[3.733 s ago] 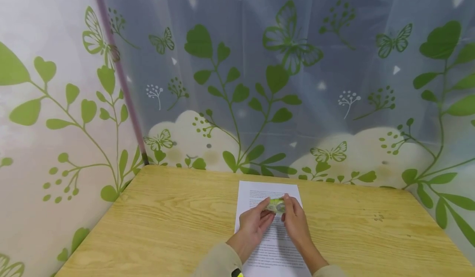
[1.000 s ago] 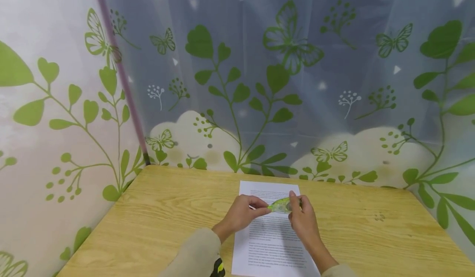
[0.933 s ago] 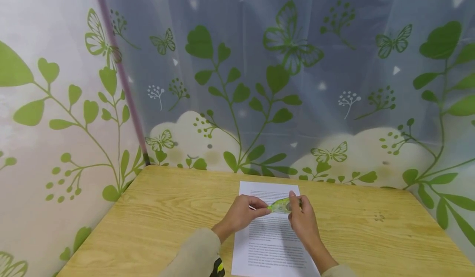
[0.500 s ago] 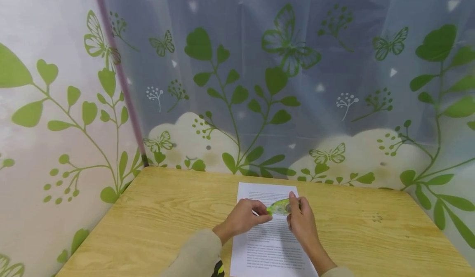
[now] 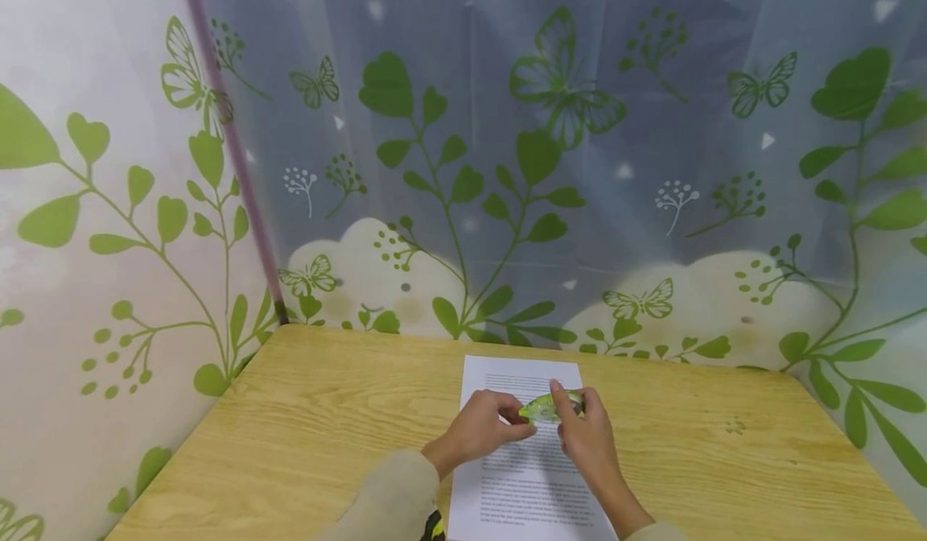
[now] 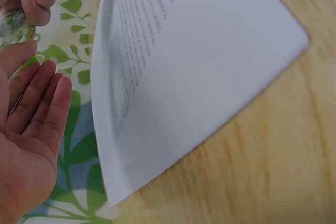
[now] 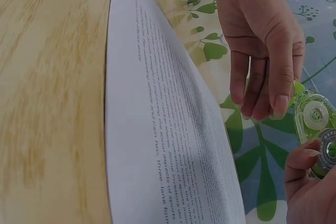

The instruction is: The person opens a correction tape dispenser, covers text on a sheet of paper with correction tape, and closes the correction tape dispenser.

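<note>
A correction tape [image 5: 543, 409] with a clear green body is held over a printed sheet of paper [image 5: 539, 493]. My right hand [image 5: 590, 435] grips its rear end, thumb on top, and the tip points left. My left hand [image 5: 479, 427] pinches at the bright green tip with thumb and forefinger. In the right wrist view, the white and grey reels show through the correction tape's body [image 7: 313, 107], and the remaining fingers of the left hand [image 7: 260, 35] hang loose. The left wrist view shows the left palm [image 6: 26, 150] turned up beside the paper [image 6: 210, 61].
The wooden table [image 5: 326, 412] extends on both sides of the paper. A curtain [image 5: 471, 163] printed with leaves and butterflies stands along its back, with another printed panel [image 5: 123, 283] at the left.
Since the oldest frame, my left hand has drawn leftward to the correction tape's tip, and the right hand has shifted its grip rearward. Lately the right thumb has slid left along the body.
</note>
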